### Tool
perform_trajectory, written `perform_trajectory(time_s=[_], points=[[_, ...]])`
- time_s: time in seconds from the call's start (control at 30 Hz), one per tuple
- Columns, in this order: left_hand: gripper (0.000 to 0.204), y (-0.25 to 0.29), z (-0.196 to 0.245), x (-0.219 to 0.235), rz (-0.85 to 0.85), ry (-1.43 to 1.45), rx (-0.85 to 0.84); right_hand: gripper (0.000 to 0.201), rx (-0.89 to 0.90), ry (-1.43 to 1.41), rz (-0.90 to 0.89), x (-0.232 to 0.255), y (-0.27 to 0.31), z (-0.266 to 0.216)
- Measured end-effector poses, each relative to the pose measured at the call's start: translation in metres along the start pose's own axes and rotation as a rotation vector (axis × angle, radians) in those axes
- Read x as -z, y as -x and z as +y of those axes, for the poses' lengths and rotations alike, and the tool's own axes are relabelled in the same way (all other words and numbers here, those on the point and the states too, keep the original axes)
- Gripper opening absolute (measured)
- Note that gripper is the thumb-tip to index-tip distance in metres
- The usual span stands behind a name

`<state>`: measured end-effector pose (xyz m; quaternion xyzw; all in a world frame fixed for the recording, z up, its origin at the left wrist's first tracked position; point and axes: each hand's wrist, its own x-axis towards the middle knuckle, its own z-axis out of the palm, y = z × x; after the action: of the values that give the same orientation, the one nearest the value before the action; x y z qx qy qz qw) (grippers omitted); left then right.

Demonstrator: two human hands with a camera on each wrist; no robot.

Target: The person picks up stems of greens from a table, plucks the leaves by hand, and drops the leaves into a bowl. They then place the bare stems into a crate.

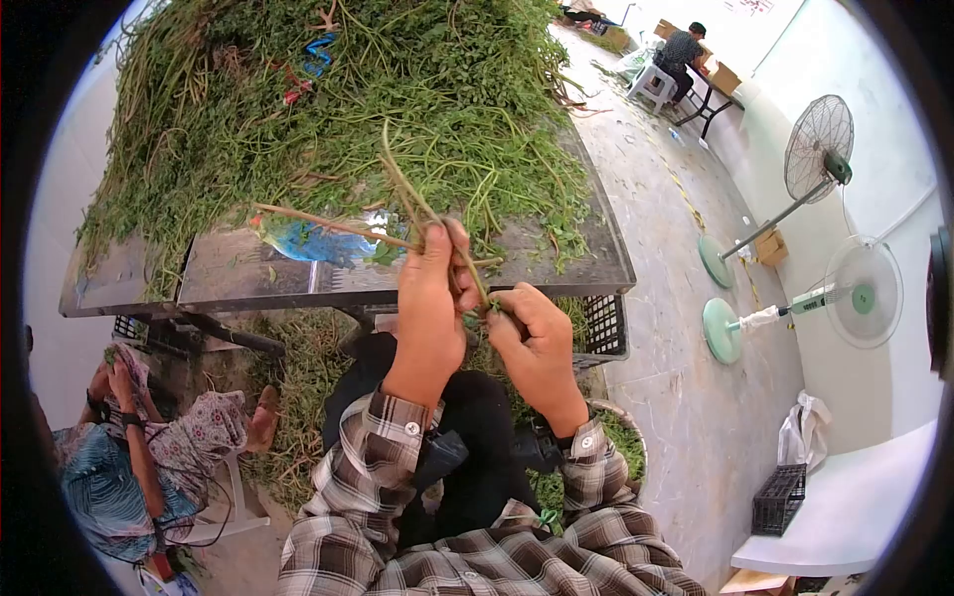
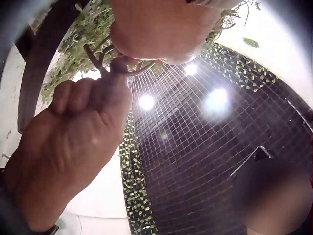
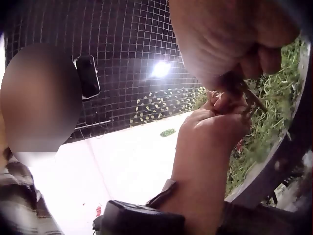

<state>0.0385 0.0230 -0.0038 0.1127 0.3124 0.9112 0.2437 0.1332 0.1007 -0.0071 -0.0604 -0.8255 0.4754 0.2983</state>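
Observation:
In the head view my left hand (image 1: 430, 313) grips several long plant stems (image 1: 399, 174) above the table's front edge. One green stem sticks up and away, while a thinner brownish stalk (image 1: 328, 221) points left. My right hand (image 1: 539, 343) is close beside it, lower and to the right, thumb and fingers pinching the stems' lower end. A few small leaves (image 1: 471, 321) show between the hands. Both wrist views look up from below, where fingers hide much of the held stems (image 2: 100, 61). A large heap of leafy greens (image 1: 417, 74) lies beyond on the dark table (image 1: 224, 273).
A blue printed sheet (image 1: 313, 243) lies on the tabletop. Black crates (image 1: 604, 328) stand under it, and a basket of greens (image 1: 626, 447) is by my right side. Another person (image 1: 129, 457) sits at left. Two fans (image 1: 820, 164) stand at right; someone (image 1: 684, 55) sits farther back.

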Motion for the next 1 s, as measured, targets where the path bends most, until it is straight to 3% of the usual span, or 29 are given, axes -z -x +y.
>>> perform_trajectory(time_s=[0.1,0.17,0.3,0.53,0.63,0.73,0.9,0.97,1.0], points=[[0.025,0.001,-0.002,-0.004,-0.021,-0.097,0.018,0.01,0.032,0.143,0.059,0.001,0.0,0.008],[0.025,0.004,-0.003,-0.003,-0.173,-0.149,0.143,0.01,0.064,0.224,0.094,0.004,0.001,0.017],[0.024,0.011,-0.017,-0.008,-0.205,-0.189,0.23,0.008,-0.081,0.26,0.18,0.018,0.002,0.029],[0.025,0.018,-0.028,-0.014,-0.251,-0.143,0.337,0.007,-0.418,-0.178,0.291,0.028,0.011,0.064],[0.025,0.022,-0.008,-0.017,-0.279,-0.219,0.3,0.008,-0.586,-0.365,0.533,0.053,0.022,0.095],[0.026,0.017,-0.008,-0.007,-0.261,-0.224,0.289,0.011,-0.65,-0.406,0.479,0.066,0.052,0.114],[0.027,0.014,-0.015,-0.008,-0.317,-0.265,0.261,0.013,-0.727,-0.073,0.335,0.075,0.105,0.145],[0.027,0.014,-0.016,-0.007,-0.313,-0.281,0.27,0.014,-0.788,-0.094,0.317,0.083,0.132,0.158],[0.027,0.014,-0.017,-0.007,-0.313,-0.298,0.267,0.016,-0.678,0.067,0.292,0.086,0.148,0.169]])
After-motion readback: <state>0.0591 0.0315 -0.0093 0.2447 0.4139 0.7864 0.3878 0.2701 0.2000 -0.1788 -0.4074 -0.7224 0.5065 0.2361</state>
